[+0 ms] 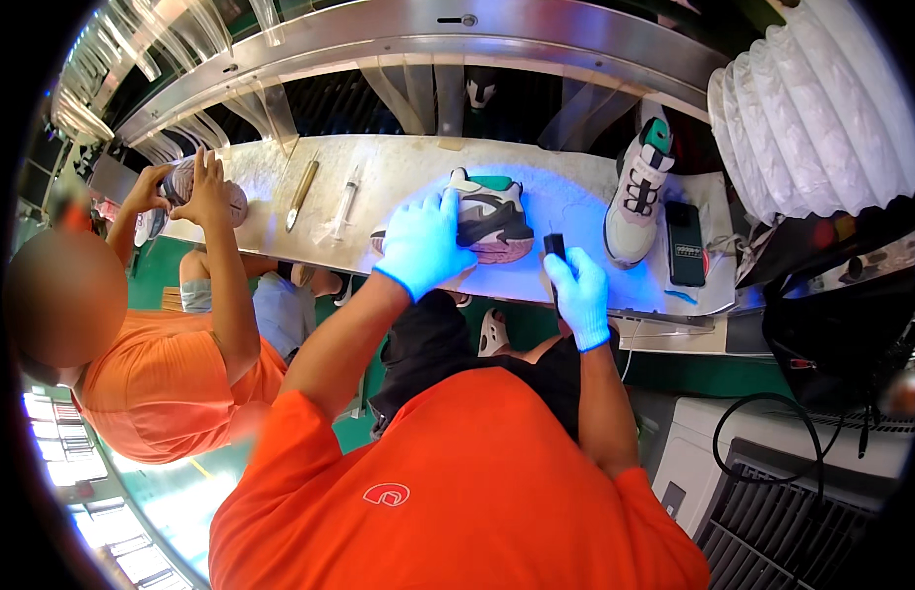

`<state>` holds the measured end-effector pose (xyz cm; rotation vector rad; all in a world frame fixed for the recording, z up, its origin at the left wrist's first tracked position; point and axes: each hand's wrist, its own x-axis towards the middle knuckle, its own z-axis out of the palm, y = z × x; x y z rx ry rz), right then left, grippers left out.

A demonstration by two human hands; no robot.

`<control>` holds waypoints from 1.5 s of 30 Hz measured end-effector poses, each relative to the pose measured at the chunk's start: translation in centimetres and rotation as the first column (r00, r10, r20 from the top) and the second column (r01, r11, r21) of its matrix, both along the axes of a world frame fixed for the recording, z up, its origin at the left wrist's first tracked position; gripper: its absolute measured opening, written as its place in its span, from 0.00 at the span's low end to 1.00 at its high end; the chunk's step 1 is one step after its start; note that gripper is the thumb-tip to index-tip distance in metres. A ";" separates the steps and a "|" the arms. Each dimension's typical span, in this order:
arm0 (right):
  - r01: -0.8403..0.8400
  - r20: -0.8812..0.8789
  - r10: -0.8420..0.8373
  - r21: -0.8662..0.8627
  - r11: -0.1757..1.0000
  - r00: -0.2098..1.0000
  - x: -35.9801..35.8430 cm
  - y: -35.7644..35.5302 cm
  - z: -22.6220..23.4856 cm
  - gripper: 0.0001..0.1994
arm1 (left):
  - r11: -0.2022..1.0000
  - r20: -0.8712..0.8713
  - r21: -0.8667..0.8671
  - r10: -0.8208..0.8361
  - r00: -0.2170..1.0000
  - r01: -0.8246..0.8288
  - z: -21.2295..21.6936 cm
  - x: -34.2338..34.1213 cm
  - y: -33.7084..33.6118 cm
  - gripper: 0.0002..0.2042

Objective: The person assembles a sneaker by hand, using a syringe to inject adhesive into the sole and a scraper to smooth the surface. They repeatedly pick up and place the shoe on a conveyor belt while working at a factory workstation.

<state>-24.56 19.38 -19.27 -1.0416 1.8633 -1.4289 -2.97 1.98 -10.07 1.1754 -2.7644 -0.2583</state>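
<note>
A: We've got the left hand in a blue glove (423, 241) pressed flat, fingers spread, on the grey, black and green sneaker (489, 218) — it's mid-bench on the pale worn metal worktop (399, 167).

B: Yep, and our right gloved hand (580, 293) is clenched round a small black torch-like tool (555, 246), just beside the shoe w/ bluish light over it. Second white sneaker (636, 192) stands further right.

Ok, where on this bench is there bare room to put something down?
Bare bench lies between the syringe and the sneaker under the left hand. A smaller patch sits between that sneaker and the second sneaker. The right end is crowded by the black device.
</note>
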 end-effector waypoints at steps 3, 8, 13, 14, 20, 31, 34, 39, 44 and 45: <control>-0.088 -0.038 0.087 -0.016 0.996 0.995 1.3 0.8 0.9 0.15 | 0.996 0.083 0.079 0.024 0.996 -0.030 1.2 -0.5 -1.3 0.52; -0.108 -0.136 0.099 -0.055 0.993 0.986 1.1 0.8 0.8 0.13 | 0.968 0.199 0.221 0.074 0.977 -0.118 3.5 -1.0 -2.0 0.58; -0.112 -0.072 0.109 -0.032 0.993 0.991 1.1 0.6 1.1 0.13 | 0.972 0.071 0.216 0.079 0.994 -0.092 2.2 0.0 -3.2 0.54; -0.112 -0.097 0.110 -0.017 0.994 0.989 1.0 0.5 0.8 0.13 | 0.968 0.076 0.230 0.081 0.994 -0.097 2.1 0.0 -3.4 0.53; -0.108 -0.151 0.108 0.010 0.994 0.983 1.2 -0.2 0.4 0.14 | 0.964 0.095 0.245 0.087 0.992 -0.108 2.6 -0.4 -3.3 0.50; 0.189 -0.821 -0.001 0.130 0.973 0.571 -3.4 -4.1 0.3 0.24 | 0.978 -0.315 -0.210 -0.086 0.945 0.019 -1.0 2.0 3.2 0.42; 0.081 -0.357 -0.098 -0.063 0.995 0.929 1.1 -3.8 4.0 0.31 | 0.938 -0.433 -0.342 -0.209 0.877 0.055 -2.0 5.7 3.3 0.43; -0.089 0.388 0.195 -0.276 0.957 0.901 9.0 -2.2 2.6 0.32 | 0.896 -0.501 -0.381 -0.409 0.763 0.230 -2.9 8.0 2.6 0.40; -0.032 0.801 0.211 -0.233 0.972 0.560 6.2 -3.5 5.3 0.31 | 0.861 -0.514 -0.488 -0.416 0.750 0.143 1.5 7.4 3.5 0.40; -0.002 0.839 0.244 -0.278 0.961 0.487 5.4 -3.9 5.2 0.31 | 0.834 -0.526 -0.545 -0.416 0.742 0.081 2.2 7.5 3.8 0.41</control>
